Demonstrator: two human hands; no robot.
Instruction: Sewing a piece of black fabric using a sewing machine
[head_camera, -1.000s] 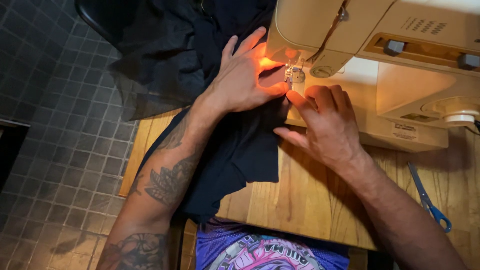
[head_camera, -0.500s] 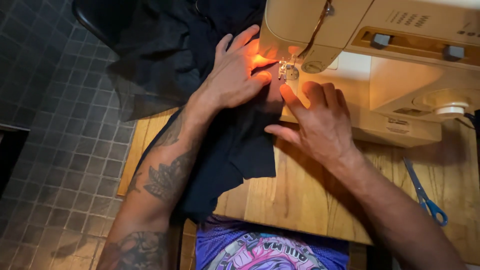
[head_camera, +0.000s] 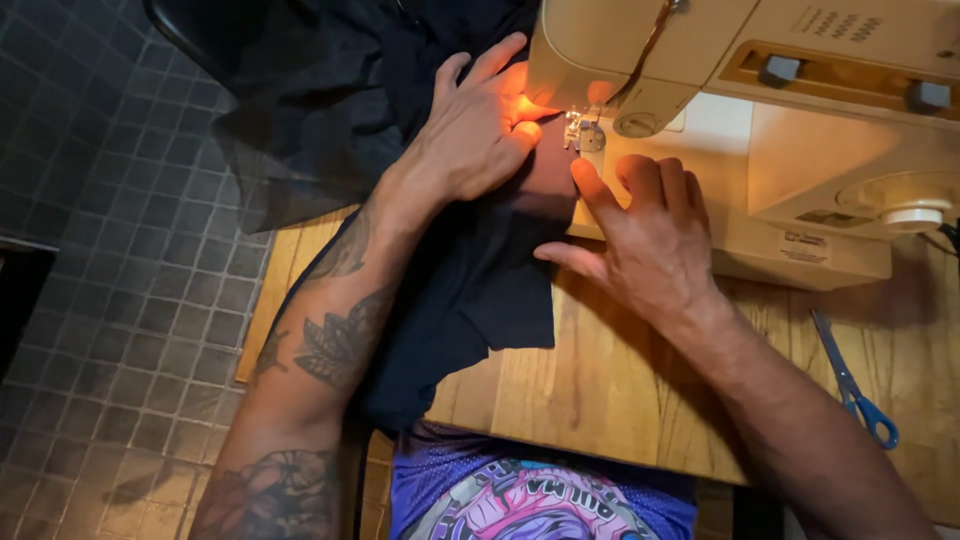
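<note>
A cream sewing machine (head_camera: 760, 110) stands on a wooden table (head_camera: 600, 390). Dark navy fabric (head_camera: 470, 290) runs under its presser foot (head_camera: 583, 133) and spills off the table's far left. My left hand (head_camera: 475, 130) lies flat on the fabric just left of the foot, fingers spread and lit orange by the machine's lamp. My right hand (head_camera: 640, 235) presses on the fabric and the machine's bed in front of the foot, index finger pointing up toward the needle. Neither hand grips anything.
Blue-handled scissors (head_camera: 852, 385) lie on the table at the right. The floor on the left is dark grey tile (head_camera: 120, 300). A dark chair edge (head_camera: 185, 35) shows at the top left. My patterned shirt (head_camera: 530, 500) is at the bottom.
Both hands have stayed on the fabric by the presser foot. The view has shifted a little, and the fabric has crept slightly away from me.
</note>
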